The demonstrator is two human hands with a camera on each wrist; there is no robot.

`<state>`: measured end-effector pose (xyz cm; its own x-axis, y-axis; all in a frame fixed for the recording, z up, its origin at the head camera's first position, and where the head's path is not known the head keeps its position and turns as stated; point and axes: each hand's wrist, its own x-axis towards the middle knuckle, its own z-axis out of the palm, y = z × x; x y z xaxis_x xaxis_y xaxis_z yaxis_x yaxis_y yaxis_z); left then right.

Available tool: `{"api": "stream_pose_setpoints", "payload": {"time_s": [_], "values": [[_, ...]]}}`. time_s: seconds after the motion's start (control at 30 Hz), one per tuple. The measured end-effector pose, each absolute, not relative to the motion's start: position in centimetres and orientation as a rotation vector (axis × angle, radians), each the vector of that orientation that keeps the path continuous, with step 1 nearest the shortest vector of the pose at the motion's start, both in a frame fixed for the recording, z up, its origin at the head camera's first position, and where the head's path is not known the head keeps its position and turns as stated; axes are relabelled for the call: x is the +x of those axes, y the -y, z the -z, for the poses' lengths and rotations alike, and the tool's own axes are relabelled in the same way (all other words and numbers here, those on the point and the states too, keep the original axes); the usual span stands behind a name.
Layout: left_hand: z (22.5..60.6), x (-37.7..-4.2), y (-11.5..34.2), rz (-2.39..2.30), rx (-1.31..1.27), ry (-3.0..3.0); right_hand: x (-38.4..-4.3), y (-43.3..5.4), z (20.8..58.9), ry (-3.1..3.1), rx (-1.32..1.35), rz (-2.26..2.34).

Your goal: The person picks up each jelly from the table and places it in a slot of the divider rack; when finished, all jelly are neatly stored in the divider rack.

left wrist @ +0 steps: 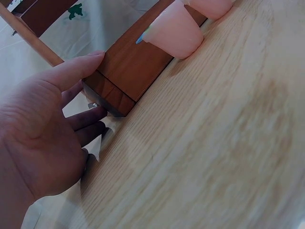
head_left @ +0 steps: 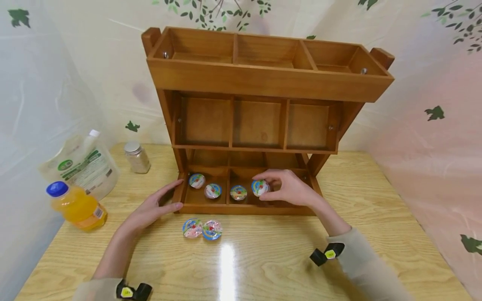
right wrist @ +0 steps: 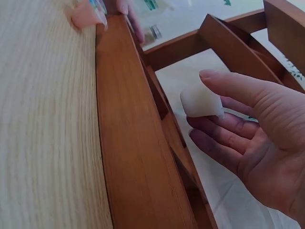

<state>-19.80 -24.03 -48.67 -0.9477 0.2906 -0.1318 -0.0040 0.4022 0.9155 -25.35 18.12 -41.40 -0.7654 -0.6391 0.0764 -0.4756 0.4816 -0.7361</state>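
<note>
Pinching white cup (head_left: 260, 188) in right grip (head_left: 290, 189), over bottom tier (head_left: 244, 210) of wooden rack (head_left: 263, 79) | resting loose left grip (head_left: 152, 210) against rack's left end | noting two pink cups (head_left: 212, 230) on tabletop (head_left: 271, 259) in front

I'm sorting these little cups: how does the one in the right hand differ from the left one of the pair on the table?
The held cup has a white body; the left cup has a pink one. The right hand pinches the held cup at the rack's bottom tier, while the left cup stands untouched on the table in front of the rack. Both have printed lids with blue on them.
</note>
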Motion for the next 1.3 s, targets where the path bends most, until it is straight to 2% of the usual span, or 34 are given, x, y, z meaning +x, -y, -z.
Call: {"api": "stream_pose_setpoints", "payload": {"time_s": [0.53, 1.3], "values": [[48.7, -19.7, 24.0, -1.581, 0.285, -2.391, -28.1, -17.1, 42.9, -2.571, -0.848, 1.089], [48.7, -19.7, 24.0, -1.584, 0.280, -2.385, -29.2, -15.7, 44.0, -2.676, -1.056, 0.857]]}}
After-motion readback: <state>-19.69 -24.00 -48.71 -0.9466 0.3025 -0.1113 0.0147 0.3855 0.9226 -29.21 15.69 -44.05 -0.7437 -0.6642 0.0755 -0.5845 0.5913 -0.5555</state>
